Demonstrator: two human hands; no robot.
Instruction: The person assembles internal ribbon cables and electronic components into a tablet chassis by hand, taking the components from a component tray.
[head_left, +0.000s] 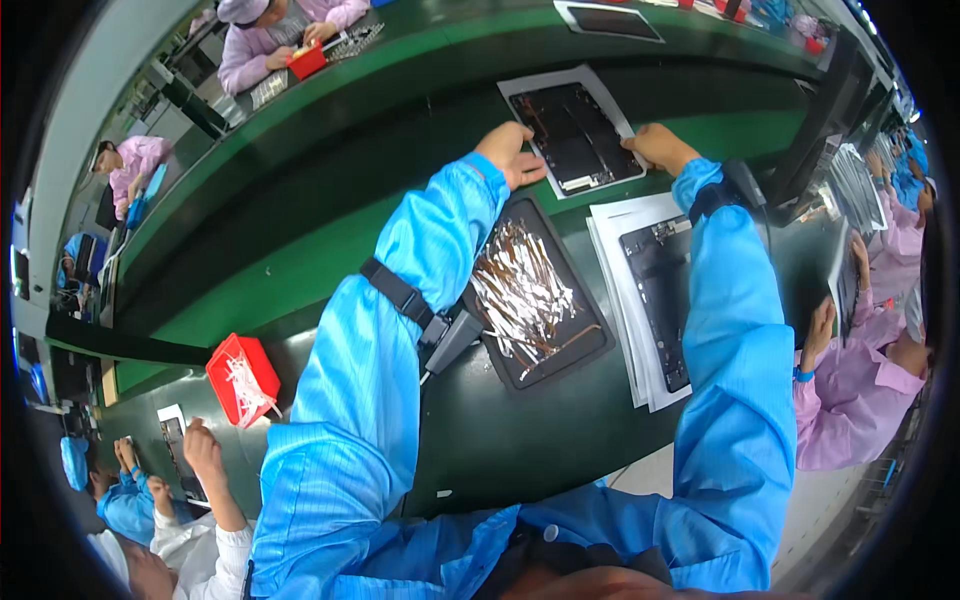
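Both my arms, in blue sleeves, reach forward to a black tablet-like housing (572, 128) lying on a white sheet (600, 88). My left hand (510, 156) grips its near left edge, thumb and fingers partly hidden. At the right edge, my right hand (662, 148) is closed on the housing and sheet with bent fingers. Just below my left hand sits a black tray (570, 362) heaped with thin brown and silver flex cables (525, 290). Under my right forearm, a second black housing (655, 290) rests on stacked white sheets (615, 300), partly covered by my sleeve.
A red bin (243, 380) of white strips stands on the green table at left. Beyond runs a green conveyor belt (400, 150) with another panel (610, 22) on the far side. A dark post (825, 120) rises at right. Co-workers sit on both sides and across.
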